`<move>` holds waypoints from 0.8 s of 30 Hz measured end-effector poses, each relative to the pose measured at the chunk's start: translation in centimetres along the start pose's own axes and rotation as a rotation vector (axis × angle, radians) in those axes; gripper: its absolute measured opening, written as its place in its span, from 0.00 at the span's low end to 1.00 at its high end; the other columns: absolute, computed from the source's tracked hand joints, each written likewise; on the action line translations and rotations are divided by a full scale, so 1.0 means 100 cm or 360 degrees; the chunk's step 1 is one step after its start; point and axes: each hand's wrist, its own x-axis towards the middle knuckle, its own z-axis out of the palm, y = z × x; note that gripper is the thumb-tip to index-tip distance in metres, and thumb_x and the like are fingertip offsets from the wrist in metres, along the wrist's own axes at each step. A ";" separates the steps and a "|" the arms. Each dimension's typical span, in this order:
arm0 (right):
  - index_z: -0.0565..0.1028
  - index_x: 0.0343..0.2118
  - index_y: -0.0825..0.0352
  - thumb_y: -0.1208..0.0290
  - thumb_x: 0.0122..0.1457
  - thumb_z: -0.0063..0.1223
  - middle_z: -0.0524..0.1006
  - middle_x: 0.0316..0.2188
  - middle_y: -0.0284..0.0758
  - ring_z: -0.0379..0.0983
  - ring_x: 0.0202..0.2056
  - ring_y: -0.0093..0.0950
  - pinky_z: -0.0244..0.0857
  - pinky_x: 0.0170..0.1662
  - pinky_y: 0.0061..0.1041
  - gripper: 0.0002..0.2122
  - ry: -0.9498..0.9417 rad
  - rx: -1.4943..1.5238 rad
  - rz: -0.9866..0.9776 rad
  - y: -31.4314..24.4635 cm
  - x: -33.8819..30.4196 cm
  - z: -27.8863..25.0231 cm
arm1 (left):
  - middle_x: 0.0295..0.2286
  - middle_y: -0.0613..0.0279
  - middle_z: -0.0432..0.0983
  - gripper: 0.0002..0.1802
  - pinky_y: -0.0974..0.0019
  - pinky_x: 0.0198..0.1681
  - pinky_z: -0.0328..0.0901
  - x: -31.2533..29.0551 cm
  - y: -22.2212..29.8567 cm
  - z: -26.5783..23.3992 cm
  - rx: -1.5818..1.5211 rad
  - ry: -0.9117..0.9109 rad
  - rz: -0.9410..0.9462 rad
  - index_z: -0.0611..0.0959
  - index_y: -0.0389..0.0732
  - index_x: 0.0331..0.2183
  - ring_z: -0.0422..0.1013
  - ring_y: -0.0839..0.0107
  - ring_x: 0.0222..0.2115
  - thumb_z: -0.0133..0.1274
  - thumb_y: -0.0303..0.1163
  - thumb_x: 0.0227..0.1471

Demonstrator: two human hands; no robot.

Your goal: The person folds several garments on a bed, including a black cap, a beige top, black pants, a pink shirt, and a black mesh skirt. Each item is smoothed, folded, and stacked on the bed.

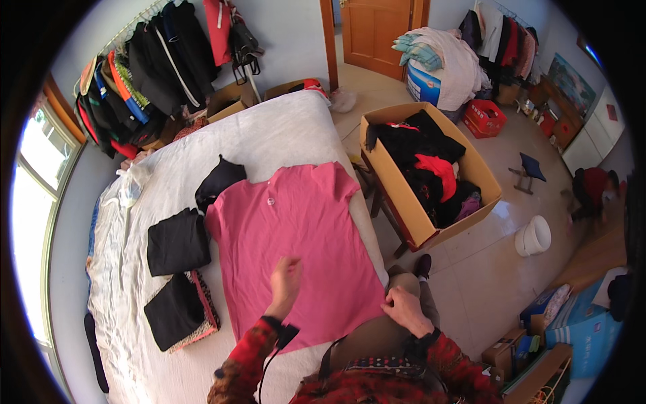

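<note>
A pink short-sleeved shirt (296, 236) lies spread flat on the white bed sheet (269, 128), collar pointing away from me. My left hand (284, 283) hovers over or rests on the lower middle of the shirt, fingers loosely apart, holding nothing. At the bed's right edge, my right hand (405, 310) pinches the shirt's lower right hem. Both forearms wear red patterned sleeves.
Two folded black garments (177, 242) (176, 311) lie left of the shirt, and another dark piece (219, 180) sits by its left sleeve. An open cardboard box (410, 202) of dark and red clothes stands right of the bed. A white bucket (533, 236) sits on the tiled floor. Clothes racks (148, 67) hang along the walls.
</note>
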 end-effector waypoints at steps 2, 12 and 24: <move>0.73 0.28 0.65 0.66 0.48 0.63 0.74 0.27 0.36 0.74 0.32 0.38 0.68 0.34 0.34 0.11 -0.0019 0.0200 0.0039 0.001 -0.004 0.000 | 0.32 0.55 0.76 0.10 0.63 0.37 0.68 0.051 0.023 0.054 0.0107 -0.0115 0.0174 0.80 0.39 0.37 0.73 0.60 0.35 0.56 0.29 0.50; 0.72 0.29 0.65 0.67 0.50 0.63 0.75 0.25 0.34 0.75 0.28 0.29 0.68 0.32 0.27 0.10 -0.0196 0.0635 0.0091 0.014 -0.001 -0.014 | 0.34 0.58 0.73 0.15 0.59 0.39 0.66 0.192 0.049 0.212 0.1405 0.0017 0.0447 0.78 0.39 0.35 0.71 0.61 0.37 0.58 0.35 0.44; 0.74 0.34 0.69 0.70 0.53 0.62 0.77 0.26 0.33 0.73 0.28 0.21 0.67 0.34 0.22 0.10 -0.0486 0.0800 0.0086 0.014 0.015 -0.022 | 0.26 0.48 0.76 0.12 0.51 0.33 0.67 0.190 0.060 0.178 0.0128 -0.0146 0.0145 0.76 0.36 0.31 0.75 0.53 0.29 0.57 0.34 0.48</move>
